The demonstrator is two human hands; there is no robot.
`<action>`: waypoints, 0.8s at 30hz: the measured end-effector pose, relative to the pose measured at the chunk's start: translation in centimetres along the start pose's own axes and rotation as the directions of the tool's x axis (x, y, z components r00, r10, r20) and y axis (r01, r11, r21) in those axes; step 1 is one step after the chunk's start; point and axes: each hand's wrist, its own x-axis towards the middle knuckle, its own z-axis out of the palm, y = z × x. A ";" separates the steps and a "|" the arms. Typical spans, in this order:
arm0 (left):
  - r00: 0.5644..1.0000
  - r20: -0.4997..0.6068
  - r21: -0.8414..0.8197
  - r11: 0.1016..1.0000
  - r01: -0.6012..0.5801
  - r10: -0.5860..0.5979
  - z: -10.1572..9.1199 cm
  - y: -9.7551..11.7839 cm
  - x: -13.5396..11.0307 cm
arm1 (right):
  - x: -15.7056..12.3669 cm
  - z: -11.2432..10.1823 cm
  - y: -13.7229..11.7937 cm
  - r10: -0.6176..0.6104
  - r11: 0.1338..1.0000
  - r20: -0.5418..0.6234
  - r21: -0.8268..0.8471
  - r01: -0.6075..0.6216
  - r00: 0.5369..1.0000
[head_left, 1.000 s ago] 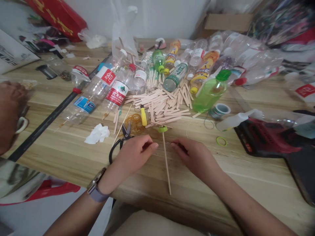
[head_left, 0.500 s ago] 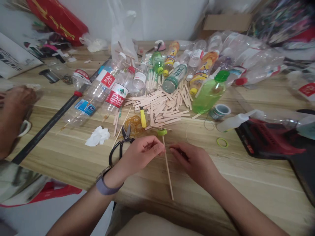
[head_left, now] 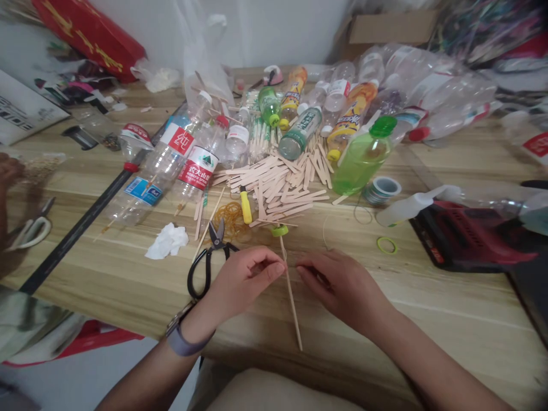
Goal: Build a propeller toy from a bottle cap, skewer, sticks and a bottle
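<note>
A thin wooden skewer [head_left: 292, 302] lies on the wooden table [head_left: 449, 319], with a green bottle cap [head_left: 279, 230] at its far end. My left hand [head_left: 242, 279] pinches the skewer near its upper part, thumb and forefinger pressed together on it. My right hand [head_left: 342, 282] rests just right of the skewer, fingers curled toward it; whether it holds anything is hidden. Black scissors [head_left: 209, 257] lie just left of my left hand.
A heap of wooden craft sticks [head_left: 278, 182], rubber bands [head_left: 231, 217], a yellow-handled tool [head_left: 245, 205] and several plastic bottles, one green bottle [head_left: 362, 157], fill the table's middle. A red-black case [head_left: 466, 234] sits right. Another person's hand [head_left: 11, 171] works at far left.
My left hand slid right and closed its pinch on the skewer. My right hand shifted slightly. The person's hand at the left moved and blurred.
</note>
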 end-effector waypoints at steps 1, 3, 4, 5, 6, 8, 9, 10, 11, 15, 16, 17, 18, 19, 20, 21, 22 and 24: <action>1.000 -0.003 0.011 1.000 0.001 -0.001 0.1 -0.1 -0.1 | 0.0 0.0 0.0 -0.007 1.000 -0.008 -0.001 0.007 1.000; 1.000 -0.002 0.026 1.000 -0.017 0.017 0.2 -0.2 -0.2 | 0.0 0.0 -0.1 -0.021 1.000 -0.030 -0.001 0.021 0.999; 0.999 0.000 0.032 0.999 -0.040 0.040 0.2 -0.2 -0.2 | 0.0 0.0 -0.1 -0.025 1.000 -0.043 0.002 0.025 0.999; 0.998 0.005 0.039 0.997 -0.069 0.069 0.3 -0.2 -0.2 | 0.0 0.1 -0.1 -0.027 1.000 -0.056 0.013 0.028 0.998; 0.995 0.010 0.045 0.994 -0.098 0.098 0.3 -0.3 -0.3 | 0.0 0.1 -0.2 -0.026 0.999 -0.066 0.031 0.028 0.997; 0.991 0.018 0.048 0.990 -0.133 0.132 0.4 -0.4 -0.3 | 0.0 0.3 -0.2 -0.013 0.997 -0.079 0.074 0.019 0.997; 0.991 0.015 0.047 0.990 -0.136 0.135 0.4 -0.5 -0.3 | -0.1 0.3 -0.2 -0.006 0.996 -0.082 0.092 0.013 0.997; 0.991 0.007 0.046 0.990 -0.133 0.133 0.5 -0.5 -0.3 | -0.2 0.4 -0.2 0.000 0.995 -0.082 0.104 0.008 0.997; 0.992 -0.004 0.049 0.991 -0.128 0.128 0.5 -0.6 -0.3 | -0.3 0.5 -0.2 0.004 0.994 -0.082 0.106 0.005 0.997; 0.981 -0.060 0.104 0.979 -0.176 0.183 0.7 -0.8 -0.3 | -0.4 0.6 -0.2 -0.015 0.998 -0.090 0.064 0.021 0.996; 0.973 -0.072 0.135 0.969 -0.206 0.217 0.7 -0.9 -0.3 | -0.4 0.6 -0.3 -0.022 0.998 -0.093 0.053 0.027 0.995; 0.964 -0.081 0.171 0.956 -0.238 0.254 0.7 -0.9 -0.3 | -0.4 0.6 -0.3 -0.028 0.998 -0.098 0.047 0.033 0.995; 0.952 -0.087 0.211 0.940 -0.269 0.292 0.8 -0.8 -0.3 | -0.3 0.6 -0.4 -0.033 0.998 -0.107 0.047 0.039 0.994; 0.941 -0.089 0.250 0.922 -0.295 0.326 0.8 -0.8 -0.3 | -0.3 0.5 -0.4 -0.041 0.998 -0.116 0.050 0.047 0.992; 0.931 -0.087 0.286 0.904 -0.317 0.354 0.9 -0.8 -0.3 | -0.3 0.5 -0.5 -0.050 0.997 -0.127 0.056 0.058 0.991; 0.924 -0.079 0.317 0.888 -0.332 0.374 1.0 -0.8 -0.3 | -0.3 0.5 -0.6 -0.060 0.996 -0.136 0.062 0.069 0.989; 0.920 -0.068 0.341 0.875 -0.343 0.386 1.0 -0.8 -0.4 | -0.3 0.4 -0.7 -0.070 0.994 -0.144 0.069 0.080 0.987; 0.917 -0.055 0.373 0.860 -0.348 0.395 1.2 -0.7 -0.5 | -0.3 0.4 -0.7 -0.098 0.991 -0.148 0.072 0.110 0.984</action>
